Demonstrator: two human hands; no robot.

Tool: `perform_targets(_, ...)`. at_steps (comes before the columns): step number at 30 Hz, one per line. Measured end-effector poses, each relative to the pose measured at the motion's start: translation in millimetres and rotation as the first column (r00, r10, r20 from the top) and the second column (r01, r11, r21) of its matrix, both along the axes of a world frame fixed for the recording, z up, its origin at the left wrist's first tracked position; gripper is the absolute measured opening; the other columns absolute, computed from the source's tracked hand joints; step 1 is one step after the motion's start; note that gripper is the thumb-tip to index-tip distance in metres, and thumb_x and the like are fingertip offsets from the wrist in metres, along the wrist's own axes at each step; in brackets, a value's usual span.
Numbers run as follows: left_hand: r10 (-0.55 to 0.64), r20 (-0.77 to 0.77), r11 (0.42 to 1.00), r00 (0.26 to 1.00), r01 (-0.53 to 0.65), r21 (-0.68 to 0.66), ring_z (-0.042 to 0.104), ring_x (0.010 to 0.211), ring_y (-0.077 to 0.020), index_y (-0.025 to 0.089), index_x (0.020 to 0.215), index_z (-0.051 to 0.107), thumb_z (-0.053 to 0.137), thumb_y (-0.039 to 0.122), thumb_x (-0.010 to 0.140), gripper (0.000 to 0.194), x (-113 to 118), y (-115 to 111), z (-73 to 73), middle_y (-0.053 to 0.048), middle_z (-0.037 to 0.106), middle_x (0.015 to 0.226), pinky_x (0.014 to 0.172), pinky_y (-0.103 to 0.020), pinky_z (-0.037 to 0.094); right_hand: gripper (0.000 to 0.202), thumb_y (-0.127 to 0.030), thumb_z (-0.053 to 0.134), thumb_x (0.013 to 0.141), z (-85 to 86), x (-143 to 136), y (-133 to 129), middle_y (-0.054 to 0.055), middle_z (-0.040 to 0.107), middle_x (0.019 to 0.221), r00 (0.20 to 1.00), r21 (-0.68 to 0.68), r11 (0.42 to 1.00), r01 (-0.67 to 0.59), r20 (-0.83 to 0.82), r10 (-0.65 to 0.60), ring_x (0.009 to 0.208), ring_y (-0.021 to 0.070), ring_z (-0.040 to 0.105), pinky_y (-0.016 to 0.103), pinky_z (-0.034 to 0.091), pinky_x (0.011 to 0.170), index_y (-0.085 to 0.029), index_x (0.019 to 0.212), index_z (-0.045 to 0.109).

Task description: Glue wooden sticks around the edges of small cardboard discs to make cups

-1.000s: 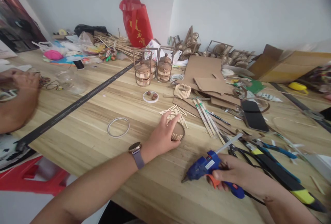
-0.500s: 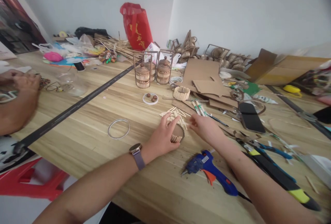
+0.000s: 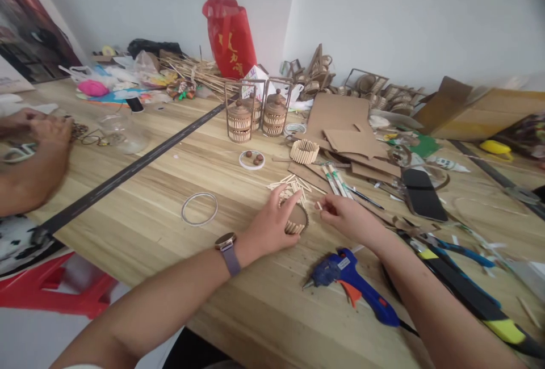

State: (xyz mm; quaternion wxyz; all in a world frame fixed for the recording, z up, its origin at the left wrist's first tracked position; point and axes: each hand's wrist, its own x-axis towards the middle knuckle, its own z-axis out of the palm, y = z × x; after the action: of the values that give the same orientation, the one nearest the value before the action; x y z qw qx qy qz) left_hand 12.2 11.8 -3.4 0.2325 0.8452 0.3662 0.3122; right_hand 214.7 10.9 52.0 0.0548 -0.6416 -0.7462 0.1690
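My left hand [image 3: 272, 222] curls around a small round basket [image 3: 297, 224] with a brown base and short wooden sticks standing along part of its rim. Thumb and fingers grip its side against the table. Just to the right, my right hand [image 3: 343, 214] pinches a short wooden stick [image 3: 318, 205] between thumb and fingertips. A loose pile of such sticks [image 3: 293, 184] lies right behind the basket, partly hidden by my left fingers. Farther back stands a ring of upright sticks [image 3: 304, 152]. A blue glue gun [image 3: 353, 284] rests in front of my right forearm.
Small lidded baskets in frames [image 3: 239, 122] stand at the back. A white ring [image 3: 199, 209] lies at left, and another holds brown beads [image 3: 258, 159]. Pliers [image 3: 462, 250], a phone [image 3: 423, 194] and cardboard [image 3: 338, 116] crowd the right. Another person's hands [image 3: 51, 130] work at far left.
My right hand has drawn slightly back from the stick pile, and a stick now shows in its fingertips. My left hand keeps its grip on the basket. The view has shifted slightly.
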Motion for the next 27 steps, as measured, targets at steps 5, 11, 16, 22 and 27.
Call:
perform_targets(5, 0.010, -0.030, 1.000, 1.000, -0.009, 0.004, 0.029, 0.138, -0.0346, 0.025, 0.145, 0.024, 0.074, 0.017, 0.066, 0.093, -1, 0, 1.0, -0.015, 0.017, 0.147, 0.108, -0.049, 0.040, 0.019, -0.033, 0.045, 0.083, 7.7, -2, -18, -0.005, 0.050, 0.061, 0.973, -0.042, 0.995, -0.089, -0.219, 0.077, 0.056, 0.0129, 0.047, 0.023, 0.036, 0.054, -0.021, 0.084, 0.059)
perform_targets(11, -0.007, -0.020, 1.000, 1.000, 0.007, 0.001, 0.031, 0.136, -0.0341, 0.024, 0.145, 0.025, 0.075, 0.016, 0.066, 0.094, -1, 1, 0.6, -0.015, 0.017, 0.147, 0.110, -0.050, 0.036, 0.013, -0.026, 0.051, 0.079, -1.5, -12, -23, -0.006, 0.046, 0.056, 0.942, -0.070, 0.984, -0.163, -0.307, 0.134, 0.053, 0.0117, 0.042, 0.023, 0.031, 0.051, -0.021, 0.078, 0.063)
perform_targets(16, -0.013, -0.005, 1.000, 1.000, 0.013, -0.002, 0.032, 0.136, -0.0338, 0.026, 0.145, 0.025, 0.075, 0.017, 0.067, 0.093, -2, 1, 0.9, -0.014, 0.018, 0.147, 0.109, -0.049, 0.037, 0.012, -0.025, 0.052, 0.080, -5.6, -18, -24, -0.005, 0.051, 0.058, 0.949, -0.049, 0.986, -0.160, -0.282, 0.140, 0.055, 0.0125, 0.045, 0.023, 0.032, 0.052, -0.021, 0.073, 0.062)
perform_targets(22, -0.004, -0.020, 1.000, 1.000, 0.004, -0.012, 0.035, 0.134, -0.0345, 0.024, 0.144, 0.026, 0.074, 0.017, 0.067, 0.092, -2, 1, 2.4, -0.016, 0.018, 0.147, 0.108, -0.049, 0.039, 0.014, -0.025, 0.053, 0.081, -6.0, -22, -25, -0.003, 0.054, 0.060, 0.956, -0.013, 0.986, -0.168, -0.246, 0.159, 0.057, 0.0134, 0.047, 0.024, 0.033, 0.053, -0.021, 0.068, 0.057)
perform_targets(27, -0.012, -0.020, 1.000, 1.000, 0.011, -0.009, 0.034, 0.134, -0.0339, 0.021, 0.144, 0.027, 0.073, 0.018, 0.067, 0.090, -2, 1, 1.9, -0.016, 0.018, 0.147, 0.108, -0.047, 0.039, 0.012, -0.022, 0.053, 0.082, -6.5, -24, -27, -0.002, 0.059, 0.063, 0.957, 0.026, 0.985, -0.171, -0.232, 0.172, 0.058, 0.0138, 0.051, 0.023, 0.035, 0.055, -0.021, 0.071, 0.057)
